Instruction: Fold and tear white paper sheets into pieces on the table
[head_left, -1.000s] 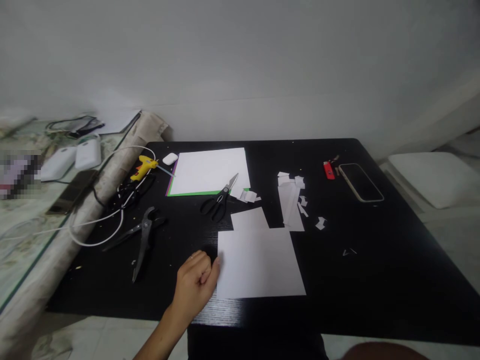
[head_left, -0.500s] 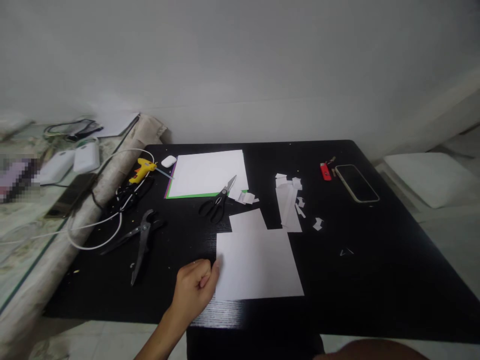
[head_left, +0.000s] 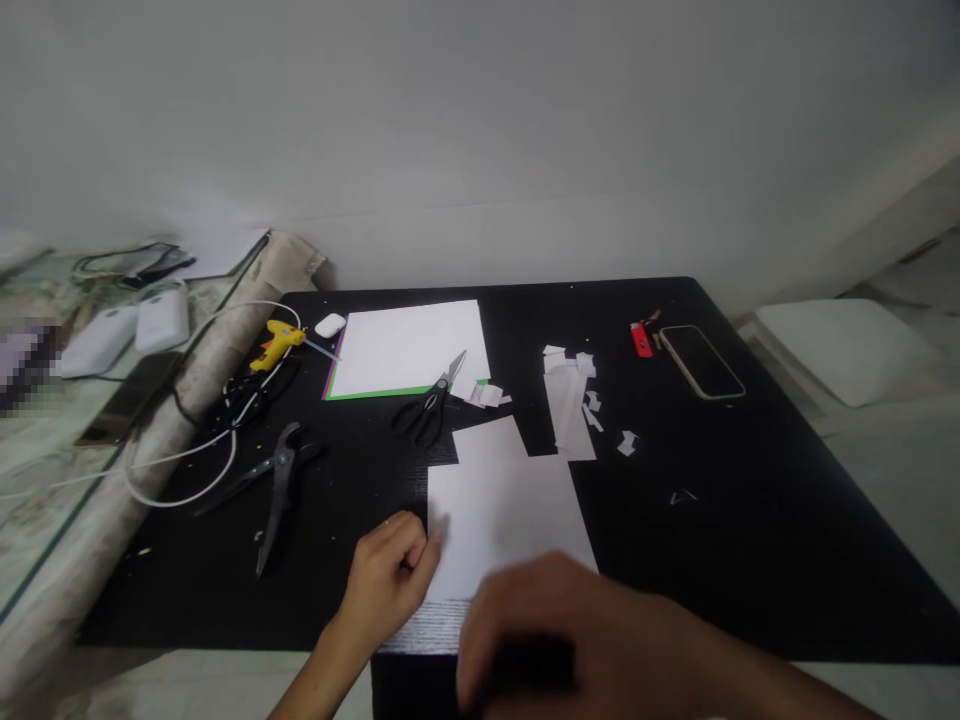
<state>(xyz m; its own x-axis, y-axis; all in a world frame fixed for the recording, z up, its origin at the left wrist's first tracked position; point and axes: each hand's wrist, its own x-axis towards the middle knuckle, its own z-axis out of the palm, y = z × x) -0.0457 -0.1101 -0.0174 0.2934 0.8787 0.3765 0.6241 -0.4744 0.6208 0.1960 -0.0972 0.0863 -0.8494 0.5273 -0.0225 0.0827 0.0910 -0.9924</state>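
My left hand (head_left: 391, 572) rests on the black table, its fingers curled into a loose fist with nothing showing in them. The thumb lies at the left edge of a white sheet of paper (head_left: 502, 510). Close to the camera, my right hand (head_left: 555, 620) hangs over the near edge of that sheet, bent and blurred. Its fingertips do not show clearly. A smaller white piece of paper (head_left: 491, 436) adjoins the sheet's far edge. Beyond it, black-handled scissors (head_left: 431, 402) lie partly across a stack of white and coloured paper (head_left: 412, 345).
Paper strips (head_left: 568, 410) and scraps lie right of centre. Farther right are a red lighter (head_left: 641, 340) and a phone (head_left: 703, 362). Dark pliers (head_left: 282, 475), a yellow glue gun (head_left: 277, 343) and a white cable (head_left: 176, 503) occupy the left. A rolled sheet (head_left: 217, 370) borders the table.
My right hand has come up from the bottom right into the foreground, over the near part of the sheet. My left hand stays at the paper's left edge; the view has shifted slightly.
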